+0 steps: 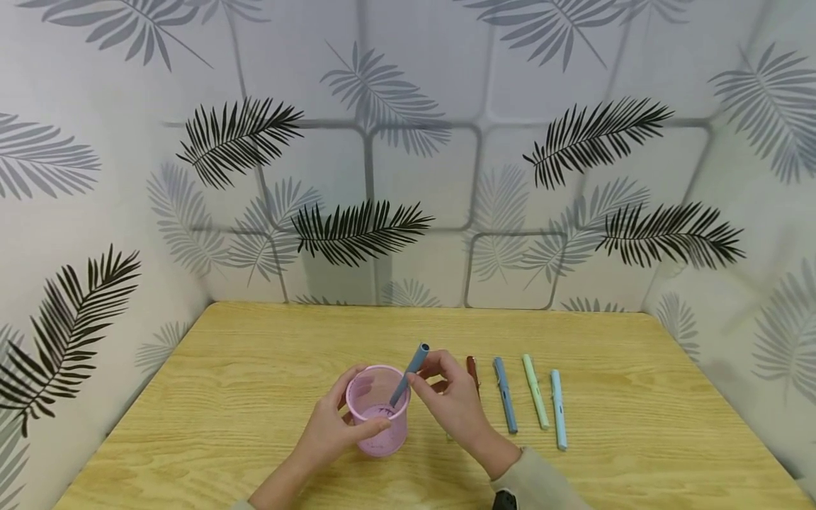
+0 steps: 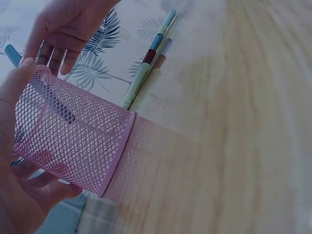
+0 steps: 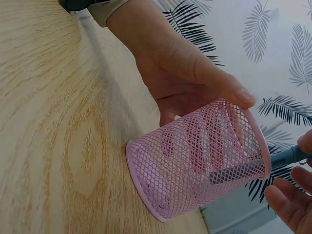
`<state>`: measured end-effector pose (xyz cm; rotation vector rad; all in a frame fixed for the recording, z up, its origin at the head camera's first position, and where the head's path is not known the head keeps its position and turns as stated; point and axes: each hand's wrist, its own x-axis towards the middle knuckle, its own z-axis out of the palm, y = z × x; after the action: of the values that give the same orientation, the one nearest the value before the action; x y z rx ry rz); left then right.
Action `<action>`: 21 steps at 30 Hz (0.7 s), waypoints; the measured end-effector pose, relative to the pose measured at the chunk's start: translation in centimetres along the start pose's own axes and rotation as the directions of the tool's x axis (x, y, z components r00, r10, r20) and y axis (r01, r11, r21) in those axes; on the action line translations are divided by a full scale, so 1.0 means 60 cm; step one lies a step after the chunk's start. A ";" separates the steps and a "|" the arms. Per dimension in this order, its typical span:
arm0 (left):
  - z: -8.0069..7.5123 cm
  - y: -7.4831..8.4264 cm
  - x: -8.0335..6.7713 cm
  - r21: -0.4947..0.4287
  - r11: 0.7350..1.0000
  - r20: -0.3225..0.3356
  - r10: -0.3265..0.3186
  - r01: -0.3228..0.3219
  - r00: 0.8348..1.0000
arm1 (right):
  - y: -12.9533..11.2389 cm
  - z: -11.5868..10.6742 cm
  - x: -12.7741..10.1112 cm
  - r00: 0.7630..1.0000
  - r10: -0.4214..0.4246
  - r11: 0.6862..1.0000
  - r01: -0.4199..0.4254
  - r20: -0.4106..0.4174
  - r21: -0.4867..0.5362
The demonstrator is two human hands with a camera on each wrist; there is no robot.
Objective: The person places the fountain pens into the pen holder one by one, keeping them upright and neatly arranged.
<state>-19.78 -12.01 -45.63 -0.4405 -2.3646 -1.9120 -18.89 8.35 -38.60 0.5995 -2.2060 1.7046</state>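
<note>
The person's left hand (image 1: pixel 331 425) came in from the lower left, forearm bare, its fingers and thumb curled round a pink mesh cup (image 1: pixel 377 409); the thumb lay along the near side of the rim while the fingers wrapped the far side. The right hand (image 1: pixel 449 400) reached in from the lower right, a pale sleeve cuff at the wrist, and pinched a grey-blue pen (image 1: pixel 409 374) between thumb and fingertips. That hand sat just beside the left one, knuckles up, its wrist bent slightly inward.
</note>
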 end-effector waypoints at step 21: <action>0.002 0.000 0.001 -0.006 1.000 0.006 -0.007 0.007 1.000 | 0.016 -0.009 -0.007 0.999 0.040 0.998 -0.039 0.014 -0.053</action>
<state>-19.82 -11.86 -45.62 -0.4396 -2.3677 -1.9240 -18.99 9.17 -39.49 0.5618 -2.2804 1.6601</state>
